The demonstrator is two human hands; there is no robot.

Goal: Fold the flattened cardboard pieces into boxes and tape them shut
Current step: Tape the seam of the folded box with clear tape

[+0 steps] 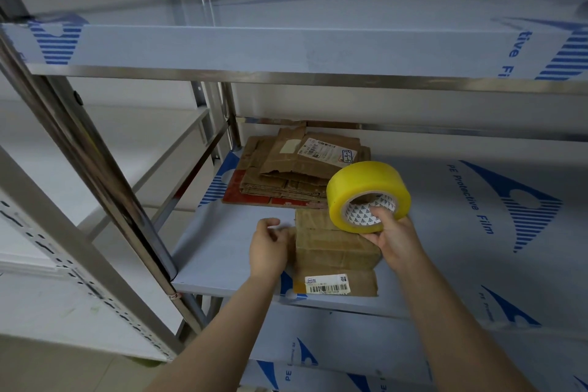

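Your tape roll point(366, 188) hangs over the box point(331, 245)
Your right hand point(394, 235) pinches it (thumb in the core); box just below those fingers, lengthwise away from you, left hand point(269, 248) loosely curled beside it

Middle shelf film point(471, 200), right of the tape roll point(356, 181): blue print reads "PE Protective Film" beside a striped blue emblem.
Upper shelf edge point(515, 48), above and right of the tape roll: cut-off blue letters, "tive Fi".
Lower shelf film point(288, 363), below and left of the tape roll: "PE" is legible, and the rest is cut off.
Barcode label point(327, 284) on the folded box point(334, 248), below the tape roll: bars and a row of digits, too small to read.
Shipping label point(318, 149) on the flattened cardboard stack point(280, 175), behind the tape roll: printed lines, illegible.
Handwritten tag point(348, 156), beside that label: the characters are unclear.
Tape roll core: small triangle marks, no words.
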